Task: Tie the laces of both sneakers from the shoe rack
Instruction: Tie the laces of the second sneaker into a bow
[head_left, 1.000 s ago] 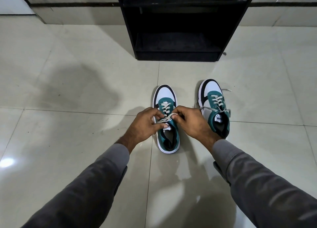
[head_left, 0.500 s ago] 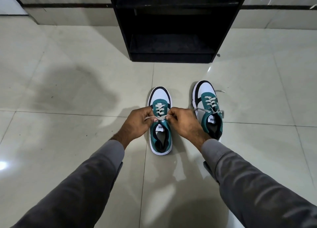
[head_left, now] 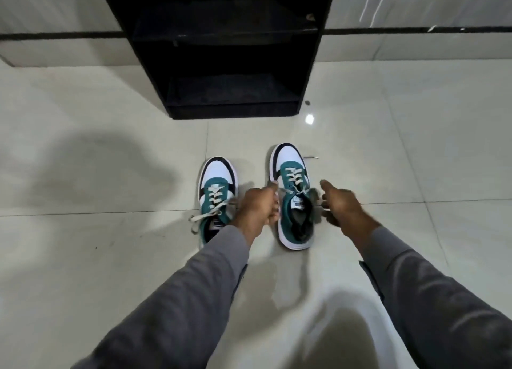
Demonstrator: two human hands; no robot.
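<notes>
Two teal, white and black sneakers stand on the tiled floor, toes pointing at the rack. The left sneaker [head_left: 217, 199] has its pale lace [head_left: 206, 216] crossed over the tongue, with a loop and an end trailing off to the left. My left hand [head_left: 257, 208] is closed beside the right sneaker [head_left: 293, 202], pinching that shoe's lace [head_left: 293, 195] at its left side. My right hand [head_left: 342, 205] hovers at the shoe's right side, blurred, with the thumb raised away from the curled fingers. One lace end [head_left: 310, 158] of the right sneaker lies loose on the floor.
A black open shoe rack [head_left: 232, 63] stands just beyond the sneakers against the wall, its shelves dark. Glossy pale floor tiles [head_left: 97, 244] spread to both sides. A small dark speck [head_left: 307, 102] lies by the rack's right foot.
Both hands have let go of the left sneaker's lace and moved right to the right sneaker. The left sneaker's lace now lies crossed with a loop hanging left.
</notes>
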